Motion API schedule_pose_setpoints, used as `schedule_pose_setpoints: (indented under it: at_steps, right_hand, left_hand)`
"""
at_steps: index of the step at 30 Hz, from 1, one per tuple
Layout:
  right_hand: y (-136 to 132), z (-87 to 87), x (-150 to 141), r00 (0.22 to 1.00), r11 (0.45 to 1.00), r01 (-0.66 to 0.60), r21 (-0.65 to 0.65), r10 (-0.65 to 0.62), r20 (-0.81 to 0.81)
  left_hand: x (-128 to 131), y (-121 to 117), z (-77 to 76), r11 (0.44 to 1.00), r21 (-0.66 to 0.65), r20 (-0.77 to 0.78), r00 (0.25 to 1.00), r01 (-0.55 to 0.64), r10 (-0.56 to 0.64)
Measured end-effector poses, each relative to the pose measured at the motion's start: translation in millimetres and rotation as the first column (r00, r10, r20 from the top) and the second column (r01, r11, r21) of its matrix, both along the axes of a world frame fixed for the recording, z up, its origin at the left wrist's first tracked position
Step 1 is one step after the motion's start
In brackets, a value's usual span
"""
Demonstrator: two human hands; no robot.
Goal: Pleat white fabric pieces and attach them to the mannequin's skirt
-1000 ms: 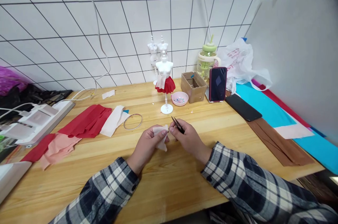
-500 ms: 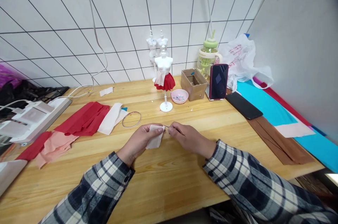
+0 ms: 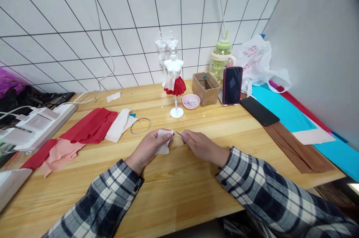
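Cloth (image 3: 163, 149), small and white, is pinched between the thumb and fingers of the left hand (image 3: 148, 149). It is out over the middle of the tabletop (image 3: 179, 189), and its loose part hangs below the thumb. The right hand (image 3: 199, 145) is curled around a thin tool (image 3: 178, 133), and only the tip pokes out. The tip points at the cloth, with a small gap between them. I cannot tell if the hands rest on the wood.

Past the hands, a white doll form (image 3: 174, 67) stands up straight. It wears a red skirt (image 3: 178, 87), and a white scrap (image 3: 170, 82) hangs over the left part of it. Two more forms (image 3: 161, 48) stand behind. A pink bowl (image 3: 191, 107) with tiny bits in it is just to the right. Next come a brown box (image 3: 211, 96) and a phone (image 3: 232, 86) propped up. A thin ring (image 3: 131, 129) lies near the left hand, beside a white strip (image 3: 119, 126) and some red cloth (image 3: 89, 126).
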State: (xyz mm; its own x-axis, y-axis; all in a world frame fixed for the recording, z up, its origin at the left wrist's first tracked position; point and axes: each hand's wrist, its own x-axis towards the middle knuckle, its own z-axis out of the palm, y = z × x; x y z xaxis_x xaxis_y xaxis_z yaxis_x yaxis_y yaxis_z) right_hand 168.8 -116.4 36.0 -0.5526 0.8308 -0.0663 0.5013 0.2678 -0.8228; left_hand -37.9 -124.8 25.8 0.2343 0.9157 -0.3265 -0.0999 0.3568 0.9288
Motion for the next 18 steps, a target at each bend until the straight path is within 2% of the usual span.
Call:
schedule_pose_setpoints:
  at_steps: [5, 18]
  right_hand:
    - [-1.6, 0.9, -1.5, 0.998, 0.998, -0.054, -0.035, 0.053, -0.033]
    - [-1.3, -5.4, -4.5, 0.997, 0.997, -0.071, 0.021, 0.071, -0.042]
  left_hand:
    - [0.1, -0.1, 1.3, 0.999, 0.022, -0.038, 0.998, 0.043, -0.042]
    - [1.1, -1.5, 2.7, 0.996, 0.001, -0.060, 0.994, 0.086, -0.086]
